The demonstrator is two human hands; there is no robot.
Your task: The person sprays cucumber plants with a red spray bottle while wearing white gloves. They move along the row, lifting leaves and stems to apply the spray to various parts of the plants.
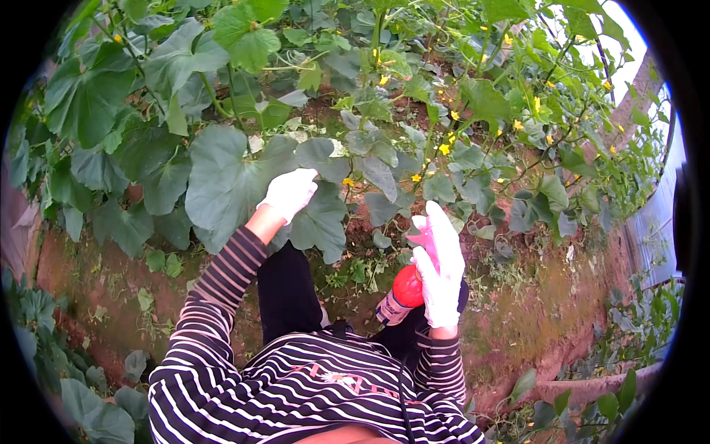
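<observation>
My left hand (289,194), in a white glove, is over the broad green leaves at the centre-left, with its fingers curled. Whether a leaf or stem is pinched in it is hidden. Just below its fingers hangs a large lobed leaf (321,222). My right hand (444,266), also in a white glove, is around the head of a spray bottle (407,286), its fingers pointing up and forward. The bottle tilts over my right thigh. It has a red upper part and a pale label with writing. Its pink nozzle part (427,241) shows between thumb and fingers.
Dense vines (377,111) with yellow flowers (444,149) fill the bed ahead. Bare, partly mossy soil (516,322) lies around my legs. More plants (94,405) grow behind me at both sides. A pale plastic sheet (654,233) lines the right edge.
</observation>
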